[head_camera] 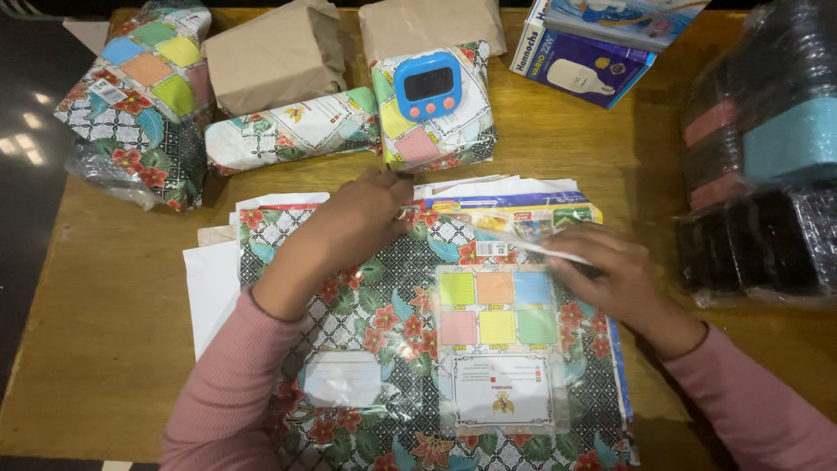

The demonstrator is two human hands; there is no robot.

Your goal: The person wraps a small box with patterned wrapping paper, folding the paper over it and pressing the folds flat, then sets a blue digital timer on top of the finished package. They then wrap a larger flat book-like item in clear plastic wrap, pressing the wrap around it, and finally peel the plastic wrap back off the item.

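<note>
A flat mailer bag [384, 323], printed with red flowers on a black lattice and a block of six coloured squares, is laid on a stack of white sheets [209, 288] in the near middle of the wooden table [105, 349]. Its far edge is covered by a thin clear strip [523, 246], lifted off the surface at a slant.

The left hand [344, 231] is pressed on the bag's far left part, its fingers drawn together at the flap. The right hand [610, 270] is pinched shut on the right end of the strip.

Farther back, wrapped parcels [288, 131] and a blue timer [427, 85] are ranged close to the flap. Black wrapped bundles [758, 174] are stacked just right of the right hand. Bare table is left only at the near left.
</note>
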